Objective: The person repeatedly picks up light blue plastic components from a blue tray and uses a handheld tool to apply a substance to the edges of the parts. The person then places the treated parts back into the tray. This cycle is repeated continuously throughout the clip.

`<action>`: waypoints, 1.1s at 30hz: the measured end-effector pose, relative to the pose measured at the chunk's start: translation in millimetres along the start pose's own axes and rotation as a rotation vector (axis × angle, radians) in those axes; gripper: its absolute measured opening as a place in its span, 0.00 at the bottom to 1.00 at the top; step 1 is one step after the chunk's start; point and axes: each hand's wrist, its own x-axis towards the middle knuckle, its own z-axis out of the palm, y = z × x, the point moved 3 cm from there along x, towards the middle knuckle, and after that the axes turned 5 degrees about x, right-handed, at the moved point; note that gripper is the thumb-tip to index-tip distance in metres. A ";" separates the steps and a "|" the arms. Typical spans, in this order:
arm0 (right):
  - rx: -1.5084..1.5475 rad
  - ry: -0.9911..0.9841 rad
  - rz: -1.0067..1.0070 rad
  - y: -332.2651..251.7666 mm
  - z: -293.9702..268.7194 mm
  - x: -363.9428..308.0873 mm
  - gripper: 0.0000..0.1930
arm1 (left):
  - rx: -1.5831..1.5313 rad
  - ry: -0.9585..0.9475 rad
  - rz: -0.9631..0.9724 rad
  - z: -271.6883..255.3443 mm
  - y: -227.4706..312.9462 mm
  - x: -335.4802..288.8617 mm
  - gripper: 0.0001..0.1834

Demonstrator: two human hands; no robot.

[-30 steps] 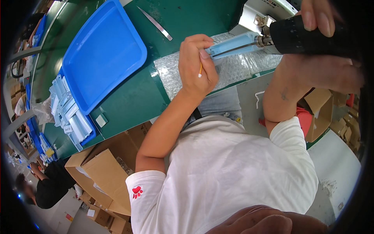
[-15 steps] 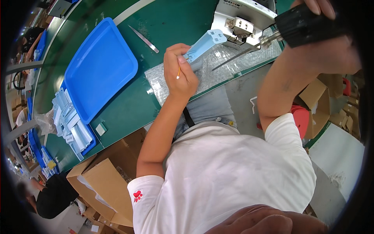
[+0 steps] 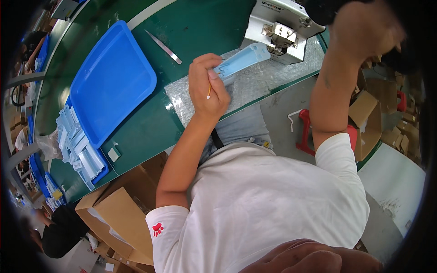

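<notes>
My left hand (image 3: 207, 86) is closed round one end of a long, light blue plastic housing (image 3: 246, 59). A short yellow and white wire with a small white plug (image 3: 208, 96) hangs out below its fingers. The housing's far end points right, close to a silver metal machine (image 3: 273, 16) with a small metal block on its front. At the upper right my right hand (image 3: 364, 29) grips a black power screwdriver (image 3: 321, 10); its bit cannot be made out here.
A blue tray (image 3: 114, 82) lies on the green table (image 3: 145, 123), above a pile of light blue plastic parts (image 3: 77, 145). Metal tweezers (image 3: 164, 47) lie nearby. Bubble wrap (image 3: 182, 98) covers the table edge. Cardboard boxes (image 3: 127, 214) and a red stool (image 3: 305, 132) stand below.
My right hand has lifted the screwdriver up, away from the blue housing and the machine's front. The housing in my left hand has tipped, its far end swinging slightly down and right.
</notes>
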 end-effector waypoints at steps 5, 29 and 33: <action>0.540 -0.005 0.432 -3.4 -21.1 -9.0 0.32 | -0.009 0.015 0.029 1.1 0.8 2.1 0.12; 0.679 0.016 0.502 11.2 -7.1 -39.0 0.38 | -0.020 0.037 0.022 -0.1 -0.5 3.3 0.11; 0.699 0.015 0.508 12.4 -7.2 -42.8 0.39 | -0.021 0.039 0.022 0.6 -0.8 3.6 0.10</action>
